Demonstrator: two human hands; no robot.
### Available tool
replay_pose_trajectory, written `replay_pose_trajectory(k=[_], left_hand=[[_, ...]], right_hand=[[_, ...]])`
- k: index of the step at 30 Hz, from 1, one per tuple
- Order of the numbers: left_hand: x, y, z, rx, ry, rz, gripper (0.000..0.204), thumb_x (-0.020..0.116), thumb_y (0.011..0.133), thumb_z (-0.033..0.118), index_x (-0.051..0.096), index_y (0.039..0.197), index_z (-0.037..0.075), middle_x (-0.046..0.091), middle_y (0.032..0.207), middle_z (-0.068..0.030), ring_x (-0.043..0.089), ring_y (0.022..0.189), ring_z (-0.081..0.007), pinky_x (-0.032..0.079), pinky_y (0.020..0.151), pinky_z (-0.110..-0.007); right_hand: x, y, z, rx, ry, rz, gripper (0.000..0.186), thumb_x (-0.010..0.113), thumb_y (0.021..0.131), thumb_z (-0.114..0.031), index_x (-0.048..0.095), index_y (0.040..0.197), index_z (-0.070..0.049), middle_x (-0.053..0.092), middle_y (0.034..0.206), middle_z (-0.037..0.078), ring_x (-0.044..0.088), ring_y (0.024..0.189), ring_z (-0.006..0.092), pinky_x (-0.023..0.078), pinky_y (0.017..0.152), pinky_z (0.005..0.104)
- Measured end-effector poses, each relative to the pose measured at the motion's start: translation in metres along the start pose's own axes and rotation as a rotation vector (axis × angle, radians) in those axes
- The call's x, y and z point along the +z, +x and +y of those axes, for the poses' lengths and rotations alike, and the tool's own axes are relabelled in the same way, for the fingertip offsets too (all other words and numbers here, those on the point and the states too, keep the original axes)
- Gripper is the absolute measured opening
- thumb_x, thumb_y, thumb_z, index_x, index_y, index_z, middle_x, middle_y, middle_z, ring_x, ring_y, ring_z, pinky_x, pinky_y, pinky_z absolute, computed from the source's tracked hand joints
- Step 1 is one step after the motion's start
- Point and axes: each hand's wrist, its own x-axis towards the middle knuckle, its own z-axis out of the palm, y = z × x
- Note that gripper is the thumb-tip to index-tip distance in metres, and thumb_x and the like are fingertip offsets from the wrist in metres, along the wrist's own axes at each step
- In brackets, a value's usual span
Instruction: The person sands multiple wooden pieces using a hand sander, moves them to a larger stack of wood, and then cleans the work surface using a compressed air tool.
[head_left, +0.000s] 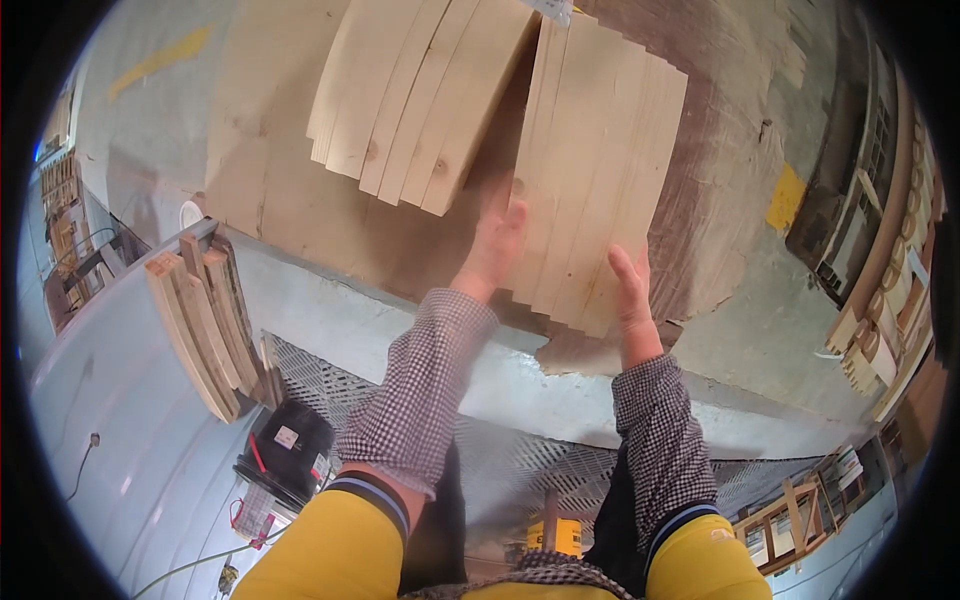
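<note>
Nearest are the person's yellow upper sleeves (pixel 330 545), with checked cuffs (pixel 425 375) reaching forward over the near edge of the bench (pixel 760 335). Below that edge, a yellow container (pixel 567 537) shows between the legs, and a black bucket (pixel 290 445) stands to the left. Farther on, at the left, several wooden lengths (pixel 200 320) lean together beside the bench.

A brown sheet (pixel 330 240) covers part of the bench, its near edge torn and ragged. Over it, the two hands flank the near end of the right bundle of pale boards (pixel 600 180). The left hand (pixel 493 240) is partly curled against the bundle's left side, its fingers in the gap; the right hand (pixel 634 290) has its thumb spread from the fingers at the right side. I cannot tell how tightly they press, or whether they bear any weight.

The bundle's boards are stepped, their near ends uneven, so a one-sided push could slide some layers out of line. With the left bundle (pixel 415 100) close by, leaning farther left across a narrow wedge of space, fingers in that gap could be pinched if either bundle shifted. The sheet's loose edge might also catch a dragged board, and bare fingers risk splinters from the cut ends.
</note>
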Motion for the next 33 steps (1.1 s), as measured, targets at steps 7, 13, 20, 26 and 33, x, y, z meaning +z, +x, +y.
replay_pose_trajectory(k=[7,13,20,26,33], left_hand=[[-0.007,0.006,0.018,-0.283,-0.520,-0.207,0.071,0.048,0.092,0.052,0.032,0.140,0.002,0.046,0.133,-0.0099,0.040,0.125,-0.0202,0.031,0.104,-0.031],[-0.016,-0.001,0.058,-0.269,-0.609,-0.178,0.069,0.056,0.086,0.052,0.043,0.131,0.001,0.053,0.120,-0.0075,0.053,0.106,-0.0165,0.043,0.094,-0.029],[-0.022,-0.018,0.095,-0.508,-0.869,-0.329,0.076,0.061,0.080,0.055,0.043,0.132,0.004,0.054,0.122,-0.0108,0.054,0.110,-0.0222,0.046,0.092,-0.036],[-0.043,-0.123,0.153,-0.580,-0.589,-0.175,0.059,0.053,0.084,0.043,0.049,0.125,0.002,0.058,0.116,-0.0087,0.057,0.101,-0.0183,0.049,0.084,-0.033],[-0.057,-0.271,0.313,-0.696,-0.479,-0.303,0.059,0.051,0.086,0.041,0.045,0.129,0.000,0.057,0.121,-0.0124,0.058,0.106,-0.0206,0.048,0.090,-0.033]], right_hand=[[0.001,-0.004,-0.025,0.054,0.070,-0.029,0.076,0.067,0.077,-0.037,0.035,0.135,0.000,0.045,0.130,0.011,0.043,0.119,0.0203,0.034,0.100,0.0343],[-0.005,-0.022,-0.048,0.174,0.110,-0.063,0.076,0.067,0.076,-0.038,0.035,0.134,-0.001,0.047,0.127,0.010,0.044,0.118,0.0203,0.035,0.099,0.0347],[0.019,-0.055,-0.103,0.237,0.270,-0.046,0.065,0.062,0.078,-0.029,0.038,0.132,-0.001,0.049,0.123,0.011,0.048,0.110,0.0191,0.041,0.091,0.0334],[0.024,-0.155,-0.157,0.274,0.365,-0.111,0.047,0.054,0.079,-0.019,0.049,0.121,0.002,0.058,0.108,0.008,0.056,0.095,0.0150,0.047,0.077,0.0273],[0.024,-0.312,-0.273,0.514,0.437,-0.081,0.049,0.054,0.076,-0.016,0.048,0.120,0.006,0.060,0.106,0.012,0.059,0.096,0.0207,0.048,0.082,0.0313]])
